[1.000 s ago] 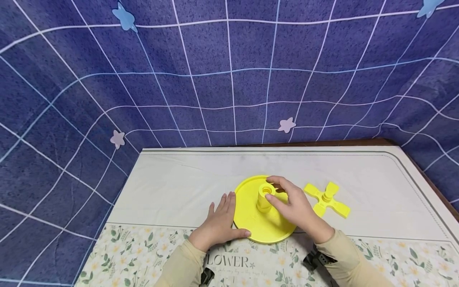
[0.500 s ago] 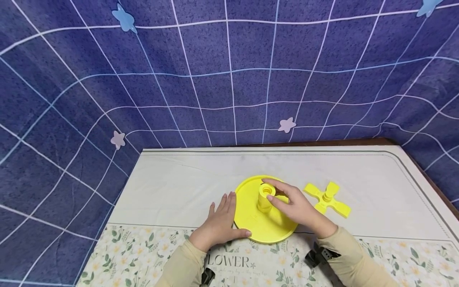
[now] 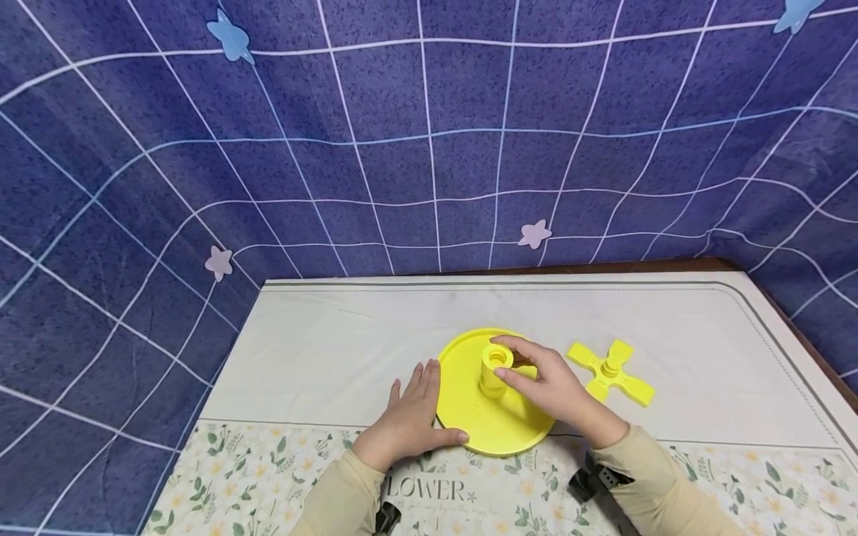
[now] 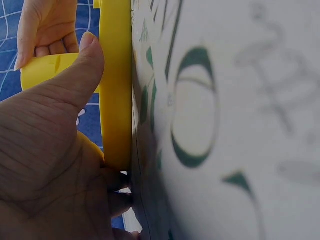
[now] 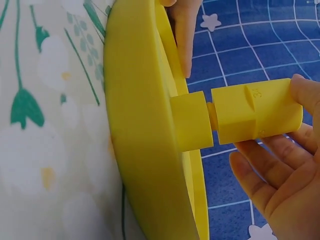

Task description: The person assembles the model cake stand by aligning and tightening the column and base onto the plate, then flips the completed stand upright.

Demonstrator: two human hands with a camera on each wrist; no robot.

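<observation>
A round yellow tray (image 3: pixel 462 417) with a raised rim lies flat, a short stub (image 5: pixel 191 121) standing at its middle. Above the stub is a hollow yellow post (image 3: pixel 497 359), threaded inside its top; in the right wrist view a narrow threaded neck shows in the gap between the two. My right hand (image 3: pixel 546 380) pinches the upper post between thumb and fingers. Along the tray's left edge, my left hand (image 3: pixel 405 420) rests with straight fingers, its thumb on the near rim. A yellow four-armed piece (image 3: pixel 611 370) with a threaded centre peg lies to the right.
A white tablecloth (image 3: pixel 348 335) with a floral printed front part (image 3: pixel 261 461) covers the table. Behind and at the sides hangs a blue grid-patterned curtain (image 3: pixel 375 171) with stars. A black wrist camera (image 3: pixel 590 482) sits under the right forearm.
My right fingers, spread beside the post a second ago, have come in onto it. The post, tray and left hand keep nearly the same place.
</observation>
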